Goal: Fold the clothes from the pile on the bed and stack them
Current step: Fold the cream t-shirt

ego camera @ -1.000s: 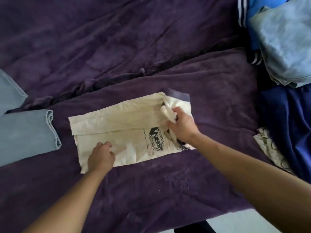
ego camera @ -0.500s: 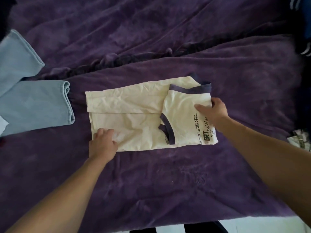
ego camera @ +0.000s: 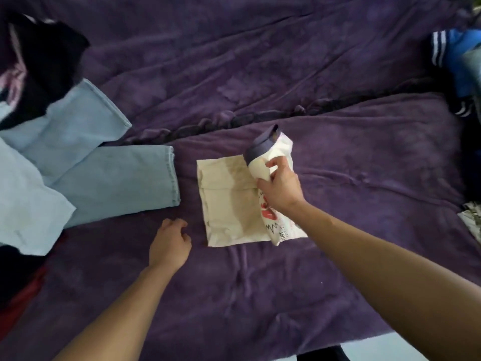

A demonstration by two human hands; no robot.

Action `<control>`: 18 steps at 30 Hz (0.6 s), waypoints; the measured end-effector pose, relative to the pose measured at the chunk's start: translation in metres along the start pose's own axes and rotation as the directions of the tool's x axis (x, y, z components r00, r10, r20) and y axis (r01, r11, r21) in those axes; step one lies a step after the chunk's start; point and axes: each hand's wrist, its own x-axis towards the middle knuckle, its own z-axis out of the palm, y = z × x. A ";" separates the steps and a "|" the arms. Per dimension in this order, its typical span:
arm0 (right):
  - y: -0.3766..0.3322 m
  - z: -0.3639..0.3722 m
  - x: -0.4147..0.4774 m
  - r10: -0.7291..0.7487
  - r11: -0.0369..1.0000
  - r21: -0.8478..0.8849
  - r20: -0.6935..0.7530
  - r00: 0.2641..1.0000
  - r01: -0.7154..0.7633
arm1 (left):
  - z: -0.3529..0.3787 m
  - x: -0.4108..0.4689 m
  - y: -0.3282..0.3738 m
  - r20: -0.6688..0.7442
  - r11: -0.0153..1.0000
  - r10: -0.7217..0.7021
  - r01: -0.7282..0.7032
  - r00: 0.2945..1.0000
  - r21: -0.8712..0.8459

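Note:
A cream T-shirt (ego camera: 229, 201) with a dark purple collar and a red and black print lies partly folded in the middle of the purple bed cover (ego camera: 260, 74). My right hand (ego camera: 279, 187) grips the collar end and holds it lifted over the right part of the shirt. My left hand (ego camera: 170, 244) hovers over or rests on the cover just left of the shirt, its fingers loosely curled and holding nothing.
Light blue jeans (ego camera: 109, 181) and a light blue garment (ego camera: 23, 204) lie at the left, with black and red clothes (ego camera: 44, 66) around them. A blue striped garment (ego camera: 453, 58) and a patterned cloth (ego camera: 472, 220) sit at the right edge.
My right hand has taken hold of the collar end and lifted it leftward over the shirt. My left hand has come off the shirt's lower left corner and now sits beside it.

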 end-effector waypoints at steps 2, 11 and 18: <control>-0.020 0.042 -0.001 -0.012 1.000 -0.011 0.039 0.999 0.012 | -0.014 0.005 -0.028 -0.018 1.000 0.003 -0.003 1.000 0.000; 0.005 0.082 0.010 0.054 0.979 -0.199 0.060 0.997 -0.041 | -0.035 0.063 -0.025 -0.152 0.967 0.223 -0.238 0.963 -0.091; 0.047 0.022 0.091 -0.032 0.850 -0.526 -0.120 0.992 -0.036 | -0.006 0.139 0.052 -0.135 0.891 0.452 -0.440 0.882 0.113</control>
